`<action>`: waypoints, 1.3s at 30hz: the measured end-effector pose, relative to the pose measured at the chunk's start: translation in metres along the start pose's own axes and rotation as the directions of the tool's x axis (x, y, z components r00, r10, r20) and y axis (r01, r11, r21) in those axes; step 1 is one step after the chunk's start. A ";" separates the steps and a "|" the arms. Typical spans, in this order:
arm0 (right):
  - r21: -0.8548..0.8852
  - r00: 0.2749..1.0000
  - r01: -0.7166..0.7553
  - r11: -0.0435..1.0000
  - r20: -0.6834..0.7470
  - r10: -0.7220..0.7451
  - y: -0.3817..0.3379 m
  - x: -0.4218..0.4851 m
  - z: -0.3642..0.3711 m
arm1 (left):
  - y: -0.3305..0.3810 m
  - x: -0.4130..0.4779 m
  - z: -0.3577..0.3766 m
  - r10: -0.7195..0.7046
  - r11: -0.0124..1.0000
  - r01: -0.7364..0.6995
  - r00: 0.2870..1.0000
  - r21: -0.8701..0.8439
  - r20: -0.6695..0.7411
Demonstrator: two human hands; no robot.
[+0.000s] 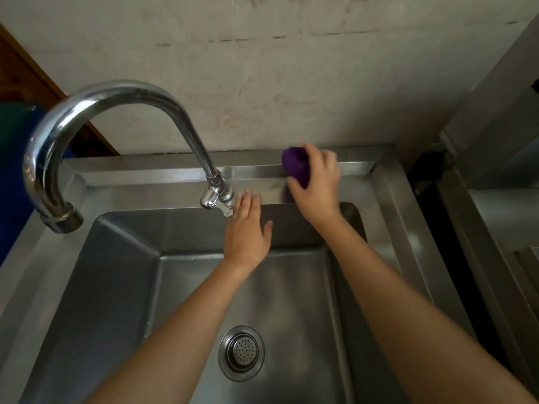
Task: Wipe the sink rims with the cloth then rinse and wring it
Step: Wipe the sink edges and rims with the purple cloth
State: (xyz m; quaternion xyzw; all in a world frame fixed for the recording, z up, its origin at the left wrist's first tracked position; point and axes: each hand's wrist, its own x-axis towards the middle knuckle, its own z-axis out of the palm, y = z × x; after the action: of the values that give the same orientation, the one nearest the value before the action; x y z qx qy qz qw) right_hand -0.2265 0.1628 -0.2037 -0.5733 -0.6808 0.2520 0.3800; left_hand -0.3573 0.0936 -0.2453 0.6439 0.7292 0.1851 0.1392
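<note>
A steel sink fills the view, with a raised back rim along the wall. My right hand grips a bunched purple cloth and holds it against the back rim, right of the tap base. My left hand lies flat with straight fingers on the inner ledge, its fingertips beside the tap lever. The curved chrome tap arches to the left, its spout over the sink's left edge. No water runs from it.
A round strainer drain sits in the basin floor. A stained wall rises right behind the rim. A second steel unit stands to the right across a dark gap. Something blue and green lies at the far left.
</note>
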 end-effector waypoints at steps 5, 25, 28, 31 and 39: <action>-0.301 0.970 0.223 0.927 0.166 -0.179 0.010 0.004 0.036 | -0.007 -0.001 0.007 -0.012 0.994 0.004 0.998 0.113 0.069; -0.516 0.999 0.033 0.856 0.040 -0.014 0.064 -0.008 -0.033 | 0.032 0.022 0.015 0.183 0.961 -0.214 0.967 0.178 0.175; -0.565 0.996 0.041 0.824 0.086 0.010 0.065 -0.013 -0.048 | 0.045 0.039 0.023 0.221 0.945 -0.264 0.951 0.193 0.215; -0.555 1.000 0.019 0.831 0.008 -0.018 0.062 -0.009 -0.063 | 0.043 0.043 0.030 0.251 0.920 -0.310 0.936 0.240 0.248; -0.640 0.990 -0.130 0.757 -0.039 0.138 0.086 0.028 -0.058 | 0.039 0.042 0.035 0.262 0.903 -0.319 0.940 0.289 0.217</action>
State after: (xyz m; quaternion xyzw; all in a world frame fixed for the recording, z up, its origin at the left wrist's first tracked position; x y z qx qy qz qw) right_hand -0.1308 0.2033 -0.2309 -0.7142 -0.6851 0.0342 0.1390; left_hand -0.3128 0.1424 -0.2577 0.7732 0.6301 0.0268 0.0664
